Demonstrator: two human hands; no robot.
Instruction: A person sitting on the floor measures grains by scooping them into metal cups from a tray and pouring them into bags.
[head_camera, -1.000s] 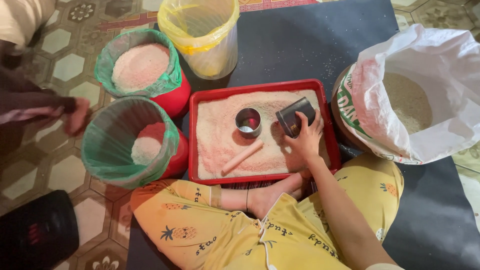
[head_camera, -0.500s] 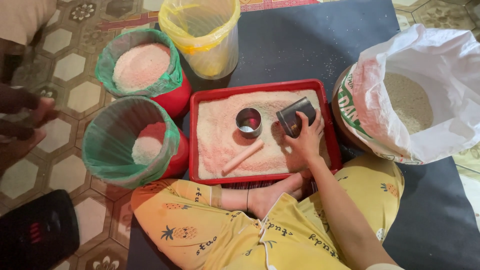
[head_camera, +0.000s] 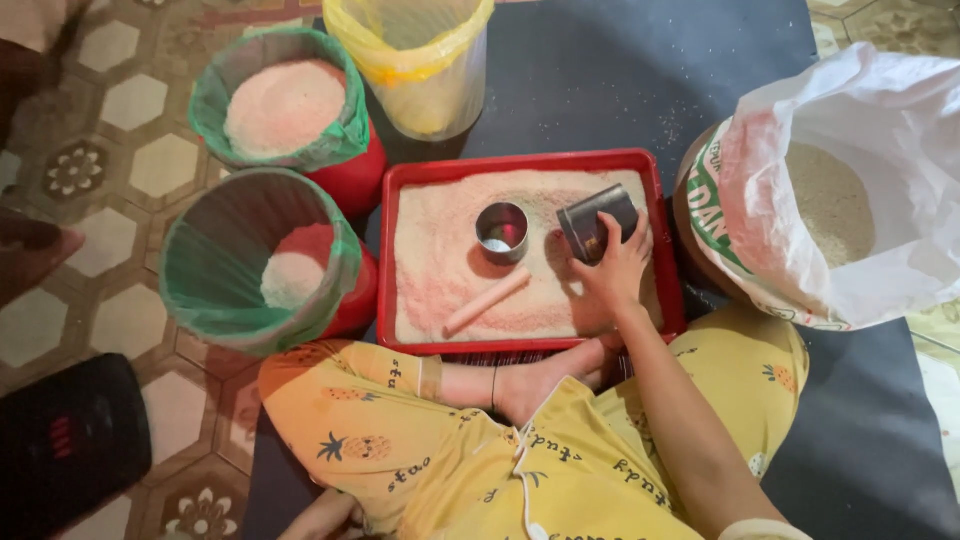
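Head view, as I read it: my right hand (head_camera: 615, 268) has its fingers wrapped round a dark tin cup (head_camera: 597, 222), tilted over the grain in the red tray (head_camera: 520, 162). A second steel cup (head_camera: 502, 230) stands upright in the grain. The near-left green-lined bucket (head_camera: 215, 290) holds little; the far one (head_camera: 285, 105) looks nearly full. My left hand (head_camera: 320, 518) is barely in view, grip unclear. A white sack (head_camera: 880, 130) with green lettering sits right.
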